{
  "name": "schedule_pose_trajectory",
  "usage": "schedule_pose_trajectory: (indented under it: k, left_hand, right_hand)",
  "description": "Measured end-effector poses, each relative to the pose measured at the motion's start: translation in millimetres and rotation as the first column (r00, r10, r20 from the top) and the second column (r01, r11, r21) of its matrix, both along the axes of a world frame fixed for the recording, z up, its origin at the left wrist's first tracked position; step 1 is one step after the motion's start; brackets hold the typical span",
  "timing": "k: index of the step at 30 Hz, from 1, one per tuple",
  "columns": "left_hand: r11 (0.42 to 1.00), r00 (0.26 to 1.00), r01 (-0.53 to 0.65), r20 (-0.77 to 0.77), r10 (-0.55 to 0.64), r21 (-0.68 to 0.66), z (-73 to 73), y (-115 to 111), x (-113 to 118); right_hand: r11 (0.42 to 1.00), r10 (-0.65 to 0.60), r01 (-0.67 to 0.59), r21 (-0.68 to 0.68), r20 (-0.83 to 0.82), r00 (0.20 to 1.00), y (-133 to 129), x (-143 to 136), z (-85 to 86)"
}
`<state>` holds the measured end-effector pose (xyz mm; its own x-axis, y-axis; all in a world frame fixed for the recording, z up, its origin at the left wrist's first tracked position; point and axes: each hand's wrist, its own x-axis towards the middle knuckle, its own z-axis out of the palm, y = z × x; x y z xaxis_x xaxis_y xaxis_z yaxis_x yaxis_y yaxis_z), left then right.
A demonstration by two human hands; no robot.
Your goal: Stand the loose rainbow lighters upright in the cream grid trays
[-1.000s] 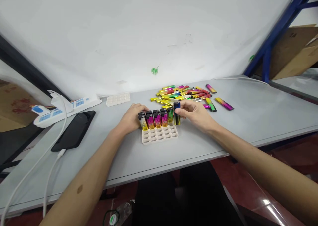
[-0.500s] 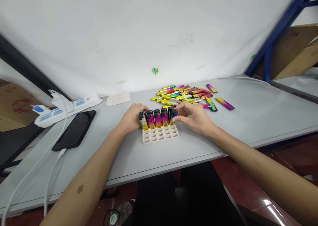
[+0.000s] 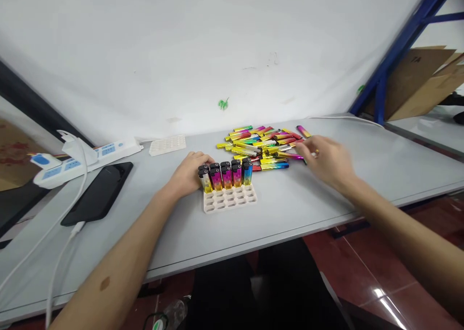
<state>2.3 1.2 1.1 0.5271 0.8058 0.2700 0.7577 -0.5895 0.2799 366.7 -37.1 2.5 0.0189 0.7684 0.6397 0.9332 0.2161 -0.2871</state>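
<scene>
A white slotted tray [image 3: 230,205] sits near the table's front, with several lighters [image 3: 227,175] upright in its back rows and bare slots in front. My left hand [image 3: 192,171] rests at the tray's back left corner against the lighters, its fingertips hidden behind them. Off to the right, my right hand [image 3: 324,157] is at the right side of a pile of shiny coloured lighters [image 3: 250,149]. Its fingers are pinched together and blurred; a small yellowish bit shows at them, too little to make out.
A second white slotted tray [image 3: 167,145] lies against the wall. At the left are a black phone [image 3: 99,193] with a white cable and a power strip [image 3: 108,150]. Cardboard boxes [image 3: 416,88] stand behind the blue frame at the right.
My right hand has left the blue lighter standing in the tray and moved right to the pile's right side. My left hand stays at the tray. The view has shifted slightly.
</scene>
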Motion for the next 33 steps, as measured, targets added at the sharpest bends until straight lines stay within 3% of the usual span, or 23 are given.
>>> schedule_pose_trajectory:
  k: [2,4,7,9,11,13,14,16,18,22,25,29,33]
  left_hand:
    - [1.000,1.000,0.005,-0.001,-0.005,-0.001,-0.7,1,0]
    - [1.000,1.000,0.005,-0.004,-0.005,-0.002,-1.3,2,-1]
    - [1.000,1.000,0.006,-0.007,-0.006,0.000,-2.3,3,-2]
    - [1.000,1.000,0.014,-0.007,-0.014,0.004,-3.1,4,-3]
    - [1.000,1.000,0.016,-0.008,-0.016,0.008,-3.6,5,-4]
    - [1.000,1.000,0.012,-0.017,-0.012,0.007,-3.4,5,-3]
    - [1.000,1.000,0.005,-0.022,-0.005,0.003,-3.0,4,-3]
    - [1.000,1.000,-0.014,-0.027,0.014,-0.007,-1.7,3,-2]
    - [0.999,0.999,-0.033,-0.024,0.033,-0.012,-0.3,1,-1]
    - [1.000,1.000,-0.020,0.001,0.020,-0.009,1.3,-3,0]
    - [1.000,1.000,-0.021,0.011,0.021,-0.005,1.7,-4,0]
    - [1.000,1.000,-0.023,0.012,0.023,-0.005,2.7,-5,0]
    - [0.999,0.999,-0.038,0.004,0.038,-0.008,3.4,-5,2]
  right_hand:
    - [0.981,-0.184,0.193,-0.036,0.170,0.968,6,43,-6.8]
    - [0.951,-0.234,0.279,-0.134,0.277,0.932,9,81,-16.3]
    - [0.946,-0.166,0.219,-0.238,0.224,0.960,6,115,-22.1]
    - [0.957,-0.159,0.176,-0.229,0.089,0.983,2,116,-13.6]
    - [0.960,-0.160,0.122,-0.252,-0.138,0.977,0,101,3.2]
    - [0.959,-0.084,-0.043,-0.279,-0.427,0.900,2,75,21.4]
    - [0.948,-0.007,-0.179,-0.263,-0.580,0.814,4,60,28.7]
    - [0.905,0.138,-0.407,-0.125,-0.819,0.557,12,28,36.9]
    - [0.849,0.244,-0.528,-0.039,-0.856,0.456,22,-3,36.6]
    - [0.791,0.183,-0.595,-0.145,-0.872,0.455,37,-51,22.1]
    - [0.799,0.218,-0.584,-0.144,-0.836,0.504,39,-71,10.9]
    - [0.787,0.328,-0.611,-0.089,-0.778,0.536,29,-78,4.0]
    - [0.783,0.344,-0.612,-0.113,-0.741,0.577,19,-75,2.2]
